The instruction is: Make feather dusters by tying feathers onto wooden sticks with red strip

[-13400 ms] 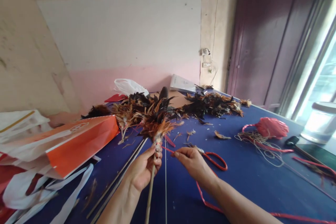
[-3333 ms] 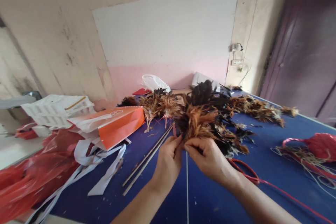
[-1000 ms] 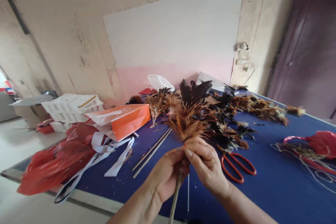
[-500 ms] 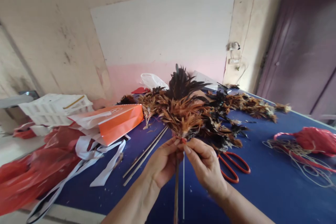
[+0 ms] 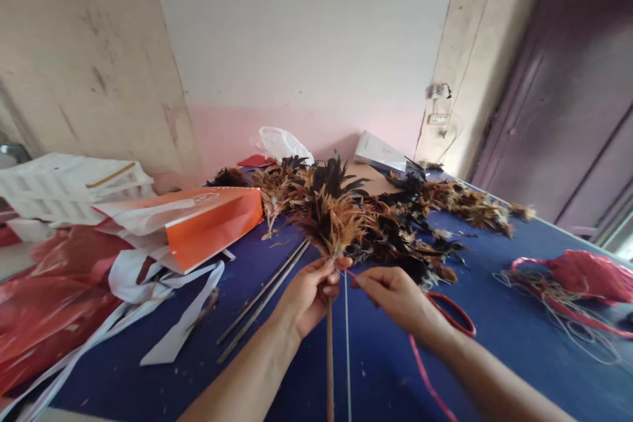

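Observation:
My left hand [image 5: 314,290] is closed round the top of a thin wooden stick [image 5: 330,369], just below a tuft of brown and black feathers [image 5: 336,217] that fans upward from it. Between thumb and fingers, my right hand [image 5: 388,290] pinches a red plastic string [image 5: 429,379]. A short stretch of it runs taut from the feather base to my right fingers, and a longer tail hangs below that hand. Red-handled scissors [image 5: 457,316] lie partly hidden behind my right wrist.
Loose feathers [image 5: 459,201] lie across the back of the blue table [image 5: 519,369]. Two more sticks [image 5: 264,303] rest left of my hands, near an orange paper bag [image 5: 212,224] and a red plastic bag [image 5: 64,297]. To the right sits a bundle of red string [image 5: 591,277].
My right hand has moved from the feather base out to the right, drawing the red string taut. The string's tail now shows below it. My left hand keeps its hold; the view has shifted slightly.

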Motion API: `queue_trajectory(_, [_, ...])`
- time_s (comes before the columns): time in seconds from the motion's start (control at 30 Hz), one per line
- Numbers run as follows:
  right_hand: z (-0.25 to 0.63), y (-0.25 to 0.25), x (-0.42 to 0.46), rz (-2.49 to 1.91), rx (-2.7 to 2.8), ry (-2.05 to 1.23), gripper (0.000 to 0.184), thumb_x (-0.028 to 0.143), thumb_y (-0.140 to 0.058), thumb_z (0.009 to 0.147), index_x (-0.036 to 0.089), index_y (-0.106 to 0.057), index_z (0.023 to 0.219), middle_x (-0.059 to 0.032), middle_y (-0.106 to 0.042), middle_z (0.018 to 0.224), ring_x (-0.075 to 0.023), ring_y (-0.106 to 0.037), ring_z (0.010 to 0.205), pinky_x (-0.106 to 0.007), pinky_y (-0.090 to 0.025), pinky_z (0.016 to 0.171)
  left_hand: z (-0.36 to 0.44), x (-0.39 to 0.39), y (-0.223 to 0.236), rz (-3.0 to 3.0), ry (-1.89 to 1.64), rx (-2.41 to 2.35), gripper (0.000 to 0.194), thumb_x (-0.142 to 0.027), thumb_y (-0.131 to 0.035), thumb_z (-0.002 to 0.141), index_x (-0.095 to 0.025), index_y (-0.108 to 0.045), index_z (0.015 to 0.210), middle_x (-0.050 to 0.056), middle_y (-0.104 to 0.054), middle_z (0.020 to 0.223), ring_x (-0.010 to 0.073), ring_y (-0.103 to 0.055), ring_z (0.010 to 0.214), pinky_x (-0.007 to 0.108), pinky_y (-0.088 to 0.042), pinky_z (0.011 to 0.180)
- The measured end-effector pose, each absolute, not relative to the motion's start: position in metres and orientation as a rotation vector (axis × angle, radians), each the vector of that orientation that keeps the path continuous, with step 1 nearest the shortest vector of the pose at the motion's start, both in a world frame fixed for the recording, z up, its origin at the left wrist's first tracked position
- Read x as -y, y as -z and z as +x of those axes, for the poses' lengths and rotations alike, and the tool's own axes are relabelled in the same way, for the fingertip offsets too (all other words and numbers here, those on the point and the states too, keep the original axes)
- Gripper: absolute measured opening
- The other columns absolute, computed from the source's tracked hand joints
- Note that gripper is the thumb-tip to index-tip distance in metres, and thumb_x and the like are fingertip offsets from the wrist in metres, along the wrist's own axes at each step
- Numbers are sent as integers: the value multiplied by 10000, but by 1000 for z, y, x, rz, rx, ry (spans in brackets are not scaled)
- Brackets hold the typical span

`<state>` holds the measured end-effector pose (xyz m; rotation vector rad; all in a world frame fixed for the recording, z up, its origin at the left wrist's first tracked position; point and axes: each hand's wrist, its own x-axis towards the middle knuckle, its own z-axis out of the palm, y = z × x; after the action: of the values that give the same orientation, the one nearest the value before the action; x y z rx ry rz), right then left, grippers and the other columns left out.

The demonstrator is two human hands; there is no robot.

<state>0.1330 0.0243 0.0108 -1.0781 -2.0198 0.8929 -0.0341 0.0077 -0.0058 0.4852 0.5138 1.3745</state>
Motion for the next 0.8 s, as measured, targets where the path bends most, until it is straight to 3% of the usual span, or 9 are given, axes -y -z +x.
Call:
queue_trajectory(0.07, [146,-16,-47,-1208,2067,-813,420,464,-490,785,127,-698,645,-4,-542,520,-102,-431,485,-212,-305,465,-35,-7,8,395,-1349,-538,110,-21,-514,790,-61,-610,757,136,-668,849,37,-493,499,112,-370,393])
queue_trajectory(0.2, [161,-28,-102,-1417,1943,-484,410,475,-467,780,152,-718,796,-6,-579,550,-128,-484,519,-219,-323,473,-35,-5,9,279,-1340,-559,118,-8,-497,795,-73,-590,763,159,-666,886,57,-537,526,129,-416,422])
queue_trajectory(0.3, [160,-27,-138,-1522,1953,-380,297,365,-506,762,170,-717,836,-19,-644,651,-147,-557,609,-218,-383,546,-35,-4,7,262,-1347,-570,113,-12,-505,793,-78,-582,743,164,-661,912,54,-537,516,133,-426,422])
queue_trajectory(0.4, [158,-18,-162,-1654,1919,-342,174,231,-576,677,181,-727,750,-55,-681,750,-186,-602,746,-238,-416,657,-36,-4,7,244,-1372,-563,143,-4,-485,801,-78,-582,726,155,-655,909,39,-524,495,125,-419,409])
queue_trajectory(0.63, [152,-5,-177,-1836,1709,-400,64,229,-687,519,172,-664,535,-118,-649,717,-308,-591,832,-361,-415,677,-37,-6,9,198,-1414,-586,136,18,-494,785,-60,-595,739,98,-628,785,33,-517,473,114,-403,388])
queue_trajectory(0.8, [152,-7,-173,-1643,1531,-689,62,227,-665,559,177,-632,573,-38,-568,546,-200,-563,616,-265,-377,516,-36,-5,6,182,-1446,-611,126,0,-503,789,-70,-593,736,39,-554,656,46,-514,481,116,-400,388])
